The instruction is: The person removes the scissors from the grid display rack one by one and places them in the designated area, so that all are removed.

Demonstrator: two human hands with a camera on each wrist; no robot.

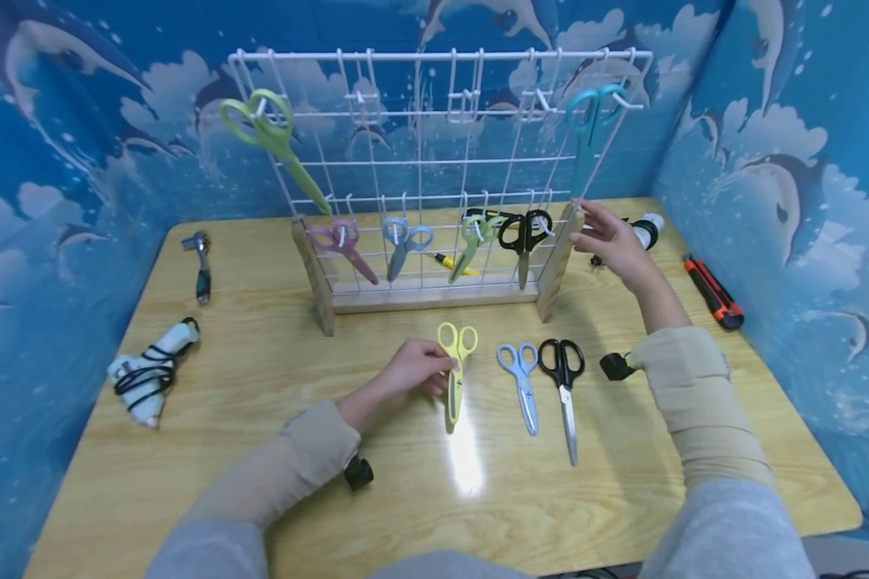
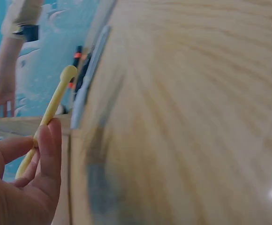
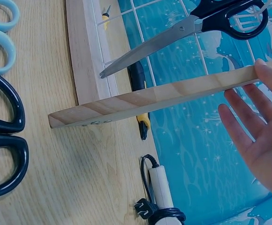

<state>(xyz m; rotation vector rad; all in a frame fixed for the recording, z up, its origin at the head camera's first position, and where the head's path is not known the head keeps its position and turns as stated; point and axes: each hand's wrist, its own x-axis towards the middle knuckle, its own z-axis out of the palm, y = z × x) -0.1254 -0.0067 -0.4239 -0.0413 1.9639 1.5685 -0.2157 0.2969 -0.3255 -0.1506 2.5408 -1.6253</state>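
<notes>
My left hand (image 1: pixel 422 366) pinches yellow scissors (image 1: pixel 455 384) between thumb and fingers near their middle, handles pointing toward the rack. In the left wrist view the yellow scissors (image 2: pixel 54 102) appear edge-on. My right hand (image 1: pixel 615 245) holds the right wooden post (image 1: pixel 556 261) of a white wire rack (image 1: pixel 420 165). In the right wrist view the thumb lies on the post's (image 3: pixel 169 93) upper end, with fingers on its other side. Blue scissors (image 1: pixel 523 386) and black-handled scissors (image 1: pixel 564 394) lie on the table to the right of the yellow scissors.
Several scissors hang on the rack: green (image 1: pixel 275 141), teal (image 1: pixel 590 129), pink (image 1: pixel 348 245), blue (image 1: pixel 402 241), light green (image 1: pixel 472 245) and black (image 1: pixel 525 241). A ratchet (image 1: pixel 201 265), a cord-wrapped light tool (image 1: pixel 152 374), a red-black utility knife (image 1: pixel 713 289) and a white power strip (image 1: pixel 648 232) stand around.
</notes>
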